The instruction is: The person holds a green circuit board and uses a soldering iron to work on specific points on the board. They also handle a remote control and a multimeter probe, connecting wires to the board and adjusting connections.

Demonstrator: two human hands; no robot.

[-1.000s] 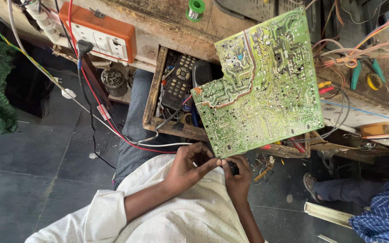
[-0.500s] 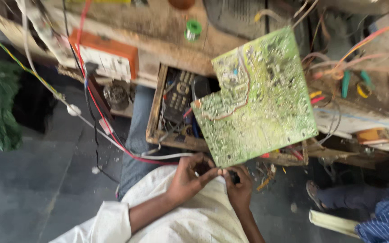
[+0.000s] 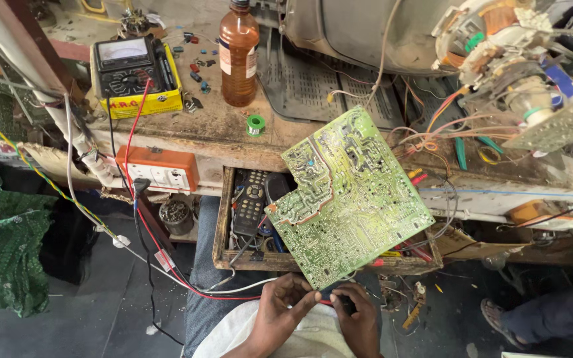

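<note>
A green circuit board (image 3: 349,199) lies solder side up, tilted over an open wooden drawer (image 3: 223,232), with wires running from its far edge. My left hand (image 3: 285,310) pinches at the board's near corner. Close beside it, my right hand (image 3: 359,319) is curled around a small dark part (image 3: 343,304) just below that corner. A red wire passes under both hands. What the fingertips grip exactly is partly hidden.
The drawer holds remote controls (image 3: 252,199). On the workbench stand a yellow-cased multimeter (image 3: 134,73), a brown bottle (image 3: 239,56), a green solder spool (image 3: 255,124) and a picture tube (image 3: 366,33) with tangled wires. An orange socket box (image 3: 159,169) hangs on the front. Another person's sandalled foot (image 3: 499,317) is at right.
The view has tilted up and now takes in the benchtop with the meter, bottle and picture tube. My hands stay together at the board's near corner.
</note>
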